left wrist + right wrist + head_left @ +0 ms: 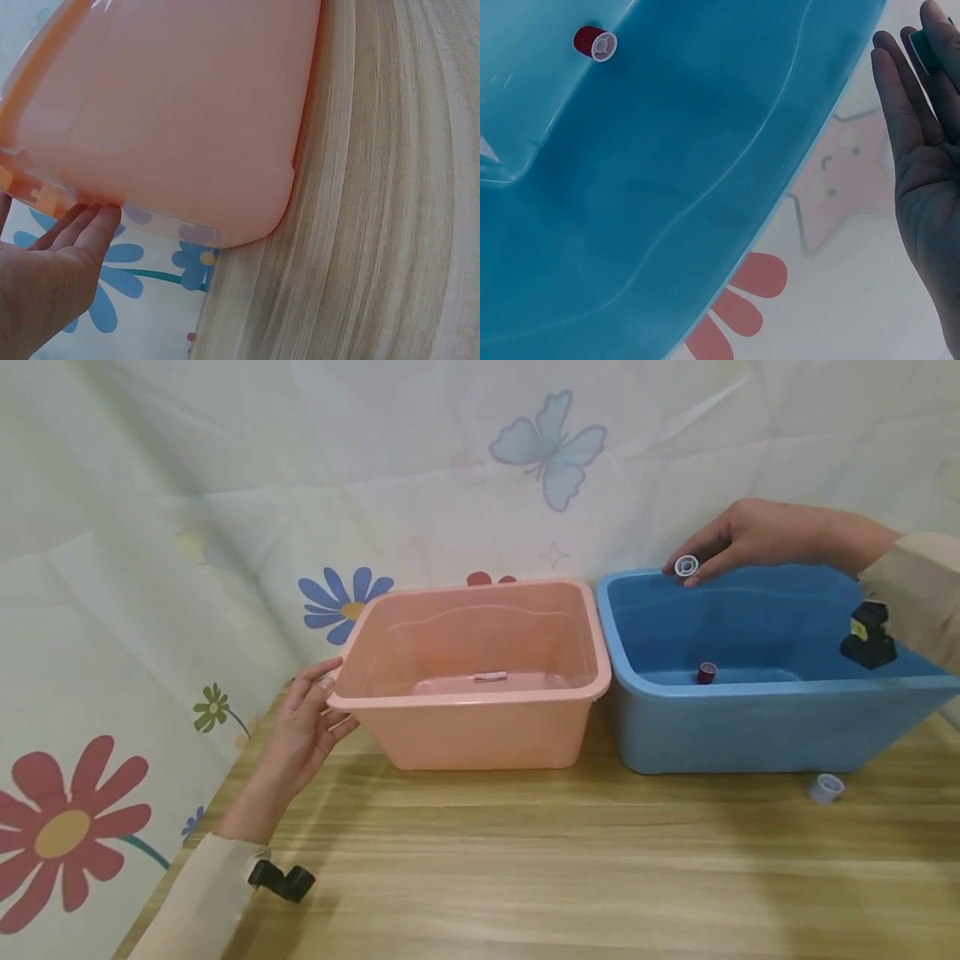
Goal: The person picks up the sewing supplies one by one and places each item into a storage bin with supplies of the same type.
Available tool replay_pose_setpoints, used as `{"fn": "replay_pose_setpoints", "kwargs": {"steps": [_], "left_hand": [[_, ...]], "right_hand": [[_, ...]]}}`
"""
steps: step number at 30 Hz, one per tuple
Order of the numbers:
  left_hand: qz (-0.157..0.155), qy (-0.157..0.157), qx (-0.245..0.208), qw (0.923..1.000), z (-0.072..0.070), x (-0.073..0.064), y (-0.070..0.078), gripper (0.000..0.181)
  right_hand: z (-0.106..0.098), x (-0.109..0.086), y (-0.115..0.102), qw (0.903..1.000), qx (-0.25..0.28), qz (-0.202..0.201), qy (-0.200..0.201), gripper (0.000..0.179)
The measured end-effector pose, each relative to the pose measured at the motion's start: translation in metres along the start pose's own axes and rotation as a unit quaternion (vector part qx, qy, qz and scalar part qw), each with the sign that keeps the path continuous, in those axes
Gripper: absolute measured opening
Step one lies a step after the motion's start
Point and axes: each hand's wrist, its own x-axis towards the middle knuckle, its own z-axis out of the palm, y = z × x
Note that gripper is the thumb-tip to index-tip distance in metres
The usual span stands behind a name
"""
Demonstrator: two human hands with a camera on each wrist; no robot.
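My left hand (306, 722) holds the left end of a pink plastic bin (480, 727) by its rim, with fingers (97, 225) beneath the edge in the left wrist view. Over the back left rim of a blue plastic bin (750, 731), my right hand (757, 539) pinches a small thread spool (686, 566). Its white end faces the head camera; green thread (925, 52) shows in the right wrist view. A red thread spool (592, 43) lies inside the blue bin. On the pink bin's floor is a small whitish object (491, 677) with reddish marks.
A pale spool (827, 788) stands on the wooden table (525, 860) in front of the blue bin. The two bins sit side by side, close together. Behind them hangs a white cloth (420, 485) printed with flowers and a butterfly.
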Motion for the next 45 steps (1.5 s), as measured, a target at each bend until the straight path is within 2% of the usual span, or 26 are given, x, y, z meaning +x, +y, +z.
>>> {"fn": "replay_pose_setpoints", "kwargs": {"steps": [3, 10, 15, 28, 33, 38, 45], "left_hand": [[-0.002, 0.005, 0.001, 1.0, 0.0, 0.0, 0.0, 0.043], [0.0, 0.005, 0.004, 1.0, -0.001, 0.0, 0.001, 0.043], [-0.001, 0.004, 0.008, 1.0, -0.002, 0.0, 0.001, 0.043], [0.003, 0.001, 0.006, 1.0, -0.003, -0.003, 0.002, 0.043], [-0.001, 0.006, 0.006, 1.0, -0.003, -0.003, 0.002, 0.042], [-0.002, 0.005, 0.002, 1.0, -0.003, -0.003, 0.002, 0.042], [0.001, 0.0, 0.002, 1.0, -0.003, -0.002, 0.003, 0.042]], "right_hand": [[0.0, 0.002, -0.001, 1.0, -0.002, -0.007, -0.004, 0.051], [0.002, 0.007, -0.008, 0.999, 0.037, -0.01, -0.021, 0.042], [0.007, 0.01, -0.012, 0.9992, 0.021, -0.02, -0.029, 0.044], [0.016, 0.022, -0.012, 0.9991, -0.004, -0.041, -0.005, 0.04], [0.018, 0.027, -0.011, 0.9977, -0.021, -0.057, -0.029, 0.04], [0.019, 0.03, -0.009, 0.997, -0.025, -0.055, -0.049, 0.041], [0.02, 0.031, -0.01, 0.9962, -0.006, -0.055, -0.066, 0.045]]}}
